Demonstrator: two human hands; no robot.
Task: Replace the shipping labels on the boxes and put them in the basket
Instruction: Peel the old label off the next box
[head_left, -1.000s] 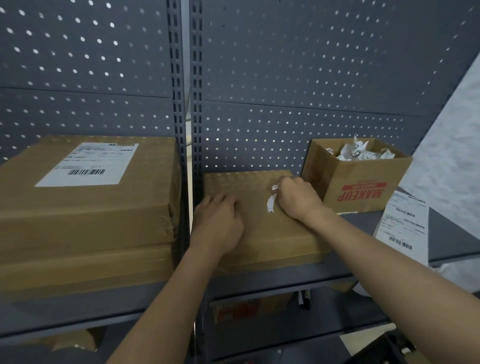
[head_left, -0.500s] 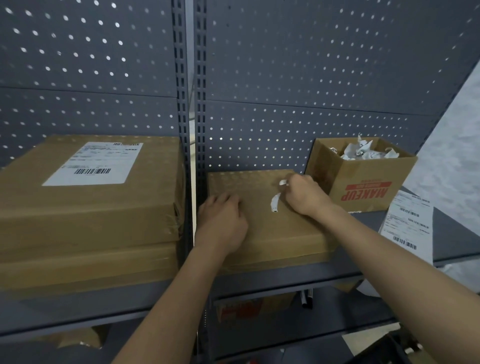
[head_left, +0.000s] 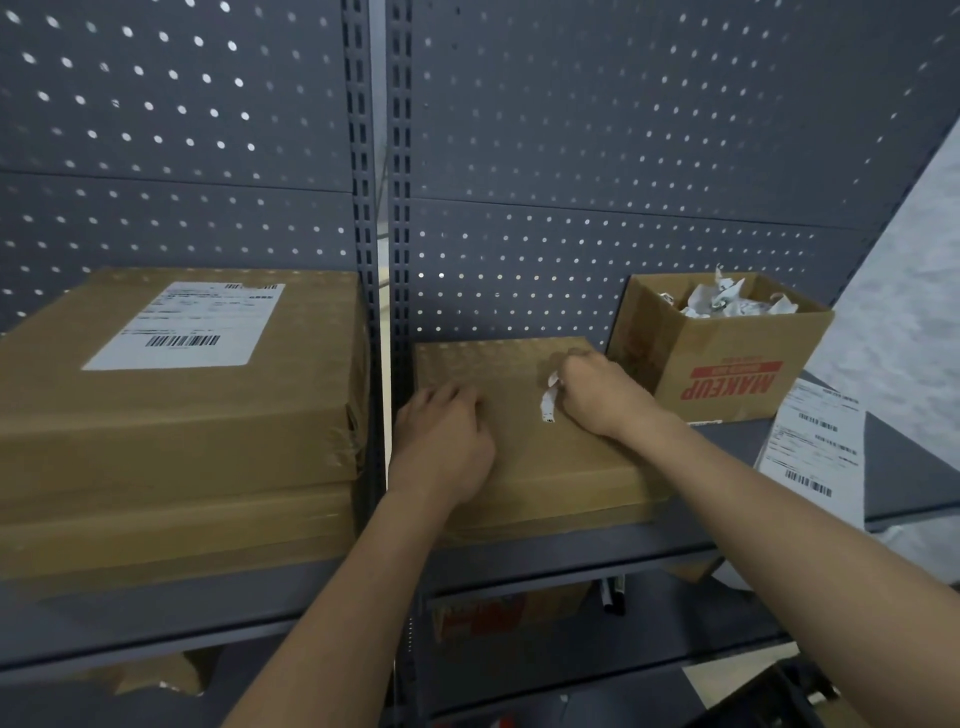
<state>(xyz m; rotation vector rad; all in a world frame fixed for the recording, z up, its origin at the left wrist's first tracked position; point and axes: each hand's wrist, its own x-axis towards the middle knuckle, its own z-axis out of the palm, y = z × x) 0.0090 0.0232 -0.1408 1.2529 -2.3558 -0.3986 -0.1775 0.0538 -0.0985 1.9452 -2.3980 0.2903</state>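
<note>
Since half a second ago: hands and paper strip unchanged in place.
- Flat box (head_left: 524, 452): smooth brown cardboard, middle of grey metal shelf (head_left: 571, 553).
- Left hand (head_left: 441, 449): loosely bent fingers resting on the box top, grasping nothing.
- Right hand (head_left: 605, 397): pinching curled white label strip (head_left: 548, 405), partly peeled up.
- Open carton (head_left: 727, 379): red print, crumpled paper inside.
- Large box (head_left: 176, 410), left: rectangular white barcode label (head_left: 187, 325).

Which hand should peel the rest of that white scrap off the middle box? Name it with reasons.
Right. The right hand pinches the white scrap on top of the middle box. The left hand rests on the box's left part, apart from the scrap, likely steadying it.
</note>
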